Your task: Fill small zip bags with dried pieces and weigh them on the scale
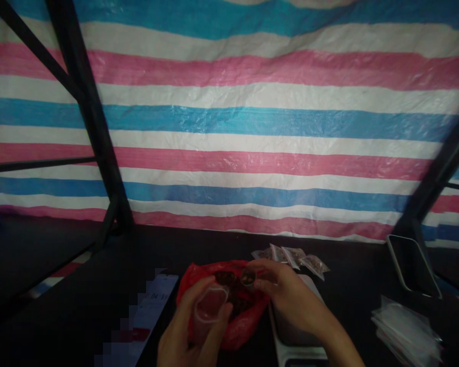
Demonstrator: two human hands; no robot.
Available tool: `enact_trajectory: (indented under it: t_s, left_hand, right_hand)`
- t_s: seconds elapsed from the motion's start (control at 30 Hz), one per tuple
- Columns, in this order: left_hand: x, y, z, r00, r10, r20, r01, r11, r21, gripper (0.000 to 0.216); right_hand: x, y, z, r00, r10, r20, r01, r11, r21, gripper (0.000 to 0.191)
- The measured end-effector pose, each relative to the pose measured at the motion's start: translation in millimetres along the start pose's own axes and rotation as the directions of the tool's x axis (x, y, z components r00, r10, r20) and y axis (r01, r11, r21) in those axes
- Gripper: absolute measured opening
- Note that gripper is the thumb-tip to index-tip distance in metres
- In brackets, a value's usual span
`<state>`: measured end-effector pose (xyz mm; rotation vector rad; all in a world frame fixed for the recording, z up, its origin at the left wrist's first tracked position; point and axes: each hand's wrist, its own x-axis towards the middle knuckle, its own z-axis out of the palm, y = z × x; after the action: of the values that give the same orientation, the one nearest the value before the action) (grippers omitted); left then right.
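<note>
Left hand (176,339): fingers curled round one clear plastic pouch (210,311), its mouth held open. Right hand (292,300): fingers pinched narrowly on one small dark piece (248,278), just beside the pouch. One red plastic bag (245,323) lay under both hands, with dark dried pieces (229,293) in it. Four small filled packets (292,256) lay far on the counter (80,295), beyond one white scale (298,351). One phone (411,265) and one stack of clear pouches (407,331) lay right.

bag (245,326): glossy red plastic — cup (209,306): clear smooth plastic
</note>
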<state>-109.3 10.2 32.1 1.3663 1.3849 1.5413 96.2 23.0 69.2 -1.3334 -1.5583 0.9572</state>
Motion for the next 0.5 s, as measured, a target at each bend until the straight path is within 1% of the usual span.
enact_trajectory:
  t_s: [0.07,0.13,0.23,0.33,0.43,0.5]
  left_hand:
    - [1.4,-7.4,9.7,0.995,-0.039,0.095,0.038,0.999,0.014,0.048]
    - [3.4,-17.6,17.9,0.983,-0.078,0.166,0.073,0.997,0.033,0.054]
    - [3.8,-31.2,26.2,0.968,-0.085,0.237,0.077,0.996,0.041,0.056]
    - [3.0,-39.1,31.3,0.963,-0.055,0.264,0.045,0.998,0.044,0.055]
    - [4.2,-44.5,35.2,0.961,-0.005,0.277,-0.007,0.999,0.042,0.048]
    - [4.5,-47.5,36.6,0.96,0.003,0.28,-0.016,0.999,0.044,0.043]
  right_hand:
    - [-1.4,-5.4,-1.4,0.999,-0.024,-0.021,0.025,0.999,0.03,0.035]
    - [-4.4,-15.1,-0.6,0.998,-0.046,-0.041,0.048,0.998,0.046,0.035]
    - [-11.2,-33.3,5.8,0.998,-0.064,-0.002,0.064,0.997,-0.031,0.038]
    - [-16.1,-42.8,15.0,0.995,-0.093,0.047,0.1,0.978,-0.182,0.047]
    - [-16.2,-38.5,22.0,0.987,-0.131,0.097,0.152,0.952,-0.267,0.053]
    - [-14.9,-33.4,24.1,0.982,-0.151,0.116,0.179,0.94,-0.291,0.058]
